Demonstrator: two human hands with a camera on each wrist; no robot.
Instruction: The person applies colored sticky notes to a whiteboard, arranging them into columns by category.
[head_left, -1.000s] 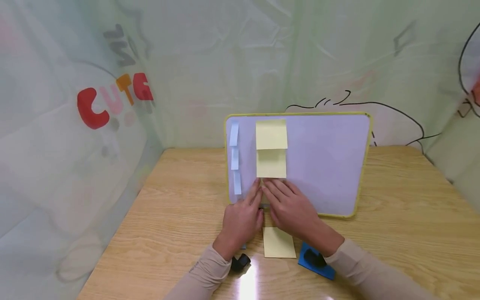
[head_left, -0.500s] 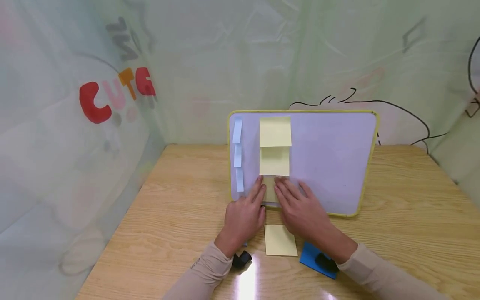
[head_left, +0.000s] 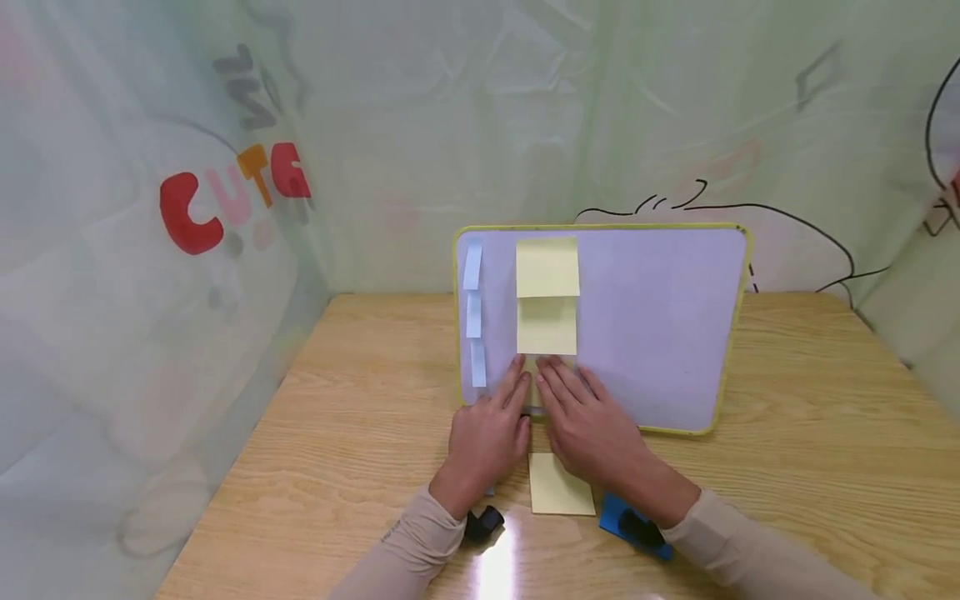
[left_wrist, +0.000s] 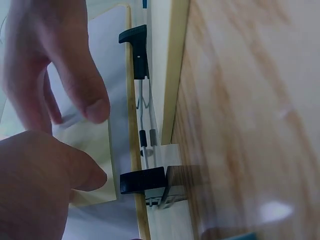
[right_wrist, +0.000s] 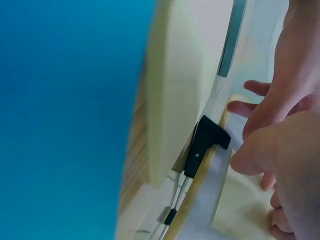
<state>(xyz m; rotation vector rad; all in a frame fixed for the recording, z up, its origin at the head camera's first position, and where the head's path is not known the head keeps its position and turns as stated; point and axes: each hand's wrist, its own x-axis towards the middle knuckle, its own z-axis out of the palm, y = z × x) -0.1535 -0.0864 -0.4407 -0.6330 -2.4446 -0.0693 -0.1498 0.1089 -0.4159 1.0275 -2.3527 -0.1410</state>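
Note:
A small whiteboard (head_left: 652, 325) with a yellow frame stands tilted back on the table. My left hand (head_left: 487, 433) rests its straight fingers along the left side of a yellow sticky note (head_left: 534, 392) low on the board. Flat fingers of my right hand (head_left: 588, 429) press across the right part of that note and hide much of it. Two more yellow notes, the upper sticky note (head_left: 547, 267) and the middle sticky note (head_left: 547, 327), hang directly above. In the left wrist view the lowest note (left_wrist: 95, 160) shows beside both thumbs, near the board's edge.
Three narrow light blue strips (head_left: 474, 312) run down the board's left side. A yellow sticky-note pad (head_left: 561, 487) lies in front of the board, with a blue pad (head_left: 611, 512) to its right. Black brackets (left_wrist: 142, 181) grip the board's lower edge.
My right hand slid to the right across the lowest note, then came partway back left. The left hand stays in place, and the view shifts slightly.

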